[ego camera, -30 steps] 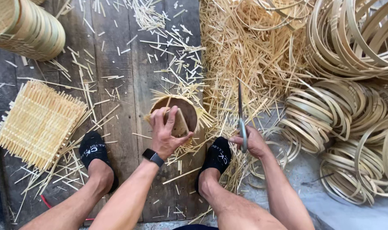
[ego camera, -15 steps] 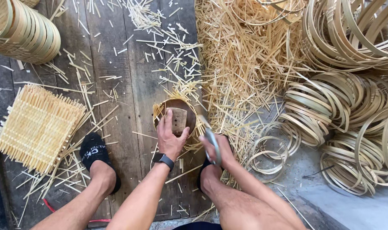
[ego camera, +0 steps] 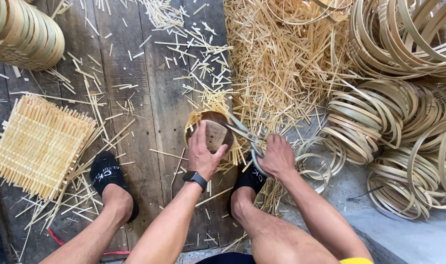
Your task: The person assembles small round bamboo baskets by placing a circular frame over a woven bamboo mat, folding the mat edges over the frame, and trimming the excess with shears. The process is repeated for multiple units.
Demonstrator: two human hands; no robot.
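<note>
My left hand (ego camera: 204, 152) presses down on a small round bamboo piece (ego camera: 215, 128), a ring with a woven mat inside and stick ends poking out round its rim. It rests on the dark wooden planks between my feet. My right hand (ego camera: 277, 157) grips the handles of metal scissors (ego camera: 246, 134), whose blades point left and reach the ring's right edge. A dark watch sits on my left wrist.
A square woven bamboo mat (ego camera: 39, 142) lies at the left. A stack of bamboo rings (ego camera: 22, 32) stands top left. Heaps of loose bamboo hoops (ego camera: 404, 112) fill the right. Cut sticks (ego camera: 277, 63) litter the planks. My feet wear black socks (ego camera: 106, 173).
My right hand has swung the scissors from upright at the right down to the ring's right edge. My left hand has stayed pressed on the ring.
</note>
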